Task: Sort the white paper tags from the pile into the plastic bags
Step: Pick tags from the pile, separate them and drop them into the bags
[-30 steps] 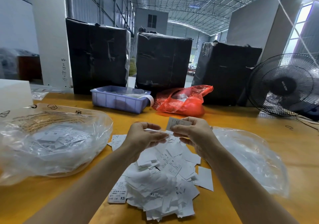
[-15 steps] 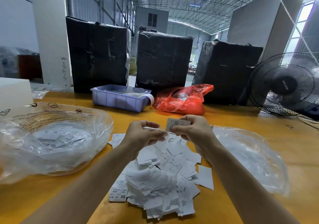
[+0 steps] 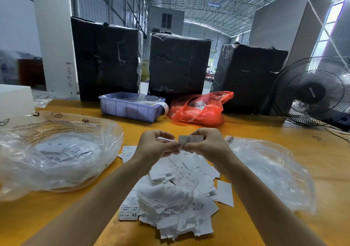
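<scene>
Sitting at a yellow table (image 3: pixel 265 132) in a big shed. Pinching one small tag (image 3: pixel 191 138) with right hand (image 3: pixel 206 143), left hand (image 3: pixel 154 147) pinching tags too, above the pile (image 3: pixel 176 194), between two clear bags (image 3: pixel 56 151).

A loose pile of white paper tags (image 3: pixel 176 194) lies on the yellow worktop (image 3: pixel 246 128), some printed XS, S, L and M. One tag (image 3: pixel 191 139) is held upright above the pile. A clear plastic bag (image 3: pixel 56 151) with tags inside lies left of it; a flatter clear bag (image 3: pixel 269 171) lies right.
</scene>
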`<state>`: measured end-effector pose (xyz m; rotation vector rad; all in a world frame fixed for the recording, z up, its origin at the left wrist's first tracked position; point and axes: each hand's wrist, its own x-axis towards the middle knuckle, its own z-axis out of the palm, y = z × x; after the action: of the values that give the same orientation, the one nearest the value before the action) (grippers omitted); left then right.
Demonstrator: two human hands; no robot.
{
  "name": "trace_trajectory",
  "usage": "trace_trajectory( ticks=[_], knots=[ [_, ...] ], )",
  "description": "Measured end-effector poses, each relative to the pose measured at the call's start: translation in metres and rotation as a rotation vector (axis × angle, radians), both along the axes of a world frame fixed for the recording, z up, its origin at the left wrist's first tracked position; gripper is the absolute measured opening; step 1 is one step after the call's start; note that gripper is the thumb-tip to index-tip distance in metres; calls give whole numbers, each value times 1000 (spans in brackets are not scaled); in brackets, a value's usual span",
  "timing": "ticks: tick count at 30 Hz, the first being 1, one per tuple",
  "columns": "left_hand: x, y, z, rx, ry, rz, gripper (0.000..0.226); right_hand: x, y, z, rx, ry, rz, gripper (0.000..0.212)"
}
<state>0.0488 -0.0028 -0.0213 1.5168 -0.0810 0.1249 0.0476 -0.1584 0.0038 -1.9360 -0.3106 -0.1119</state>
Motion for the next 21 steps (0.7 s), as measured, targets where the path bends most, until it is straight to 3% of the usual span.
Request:
trace_trajectory(
  ticks=[4, 8, 12, 16, 21],
  knots=[
    [-2, 0, 0, 21, -13, -15, 19, -2, -2, 4, -127, 124, 134, 13],
    [-2, -2, -1, 86, -20, -48, 8, -3, -5, 5, -237, 243, 242, 39],
    [0, -2, -3, 107, -6, -52, 7, -2, -6, 4, -255, 74, 152, 62],
    [0, -2, -3, 27, 39, -61, 12, 4, -4, 0, -134, -139, 29, 33],
    [3, -3, -4, -12, 38, 9, 22, 4, 3, -6, -285, -175, 66, 23]
  ],
)
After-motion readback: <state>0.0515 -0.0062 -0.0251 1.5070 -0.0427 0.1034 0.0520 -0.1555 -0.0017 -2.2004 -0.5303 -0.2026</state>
